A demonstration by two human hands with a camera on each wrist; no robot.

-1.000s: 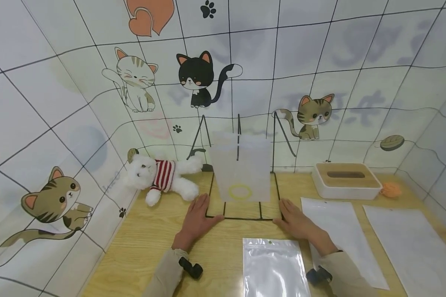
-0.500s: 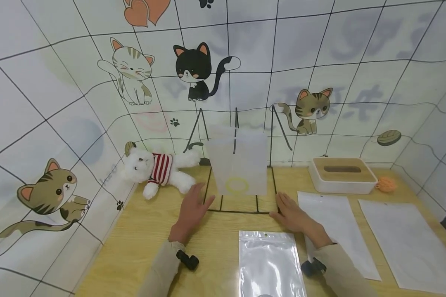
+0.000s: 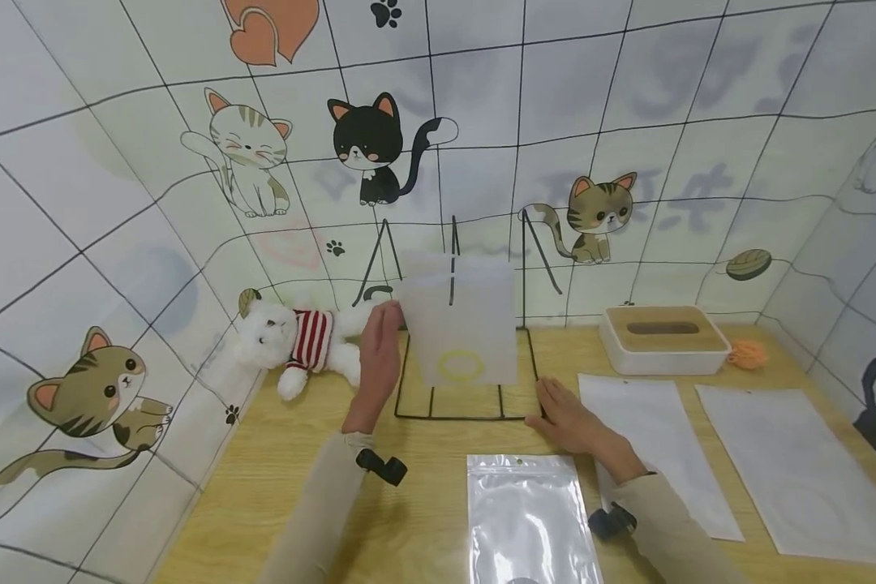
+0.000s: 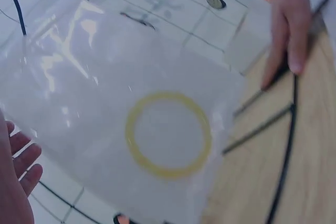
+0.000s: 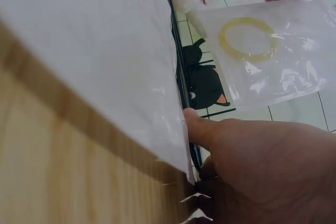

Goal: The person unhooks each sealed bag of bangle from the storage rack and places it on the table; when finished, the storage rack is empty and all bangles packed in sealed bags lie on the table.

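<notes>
A black wire rack (image 3: pixel 467 418) stands on the wooden table against the wall, with upright hooks at its back. From its middle hook hangs a translucent plastic bag (image 3: pixel 474 316) with a yellow ring (image 4: pixel 128 132) showing near its bottom. My left hand (image 3: pixel 380 357) is raised beside the bag's left edge, fingers straight and holding nothing. In the left wrist view its fingertips lie close to the bag's edge. My right hand (image 3: pixel 571 418) is at the rack's front right corner, with the base bar between thumb and fingers in the right wrist view.
A silver zip bag (image 3: pixel 529 519) lies in front of the rack. Two white bags (image 3: pixel 657 430) lie to the right, below a tissue box (image 3: pixel 664 357) and an orange fluffy thing (image 3: pixel 747 354). A white plush toy (image 3: pixel 314 341) in a striped shirt lies at the left.
My left hand has let go of the rack's left side and risen to the hanging bag's left edge. My right hand has stayed at the rack's front right corner.
</notes>
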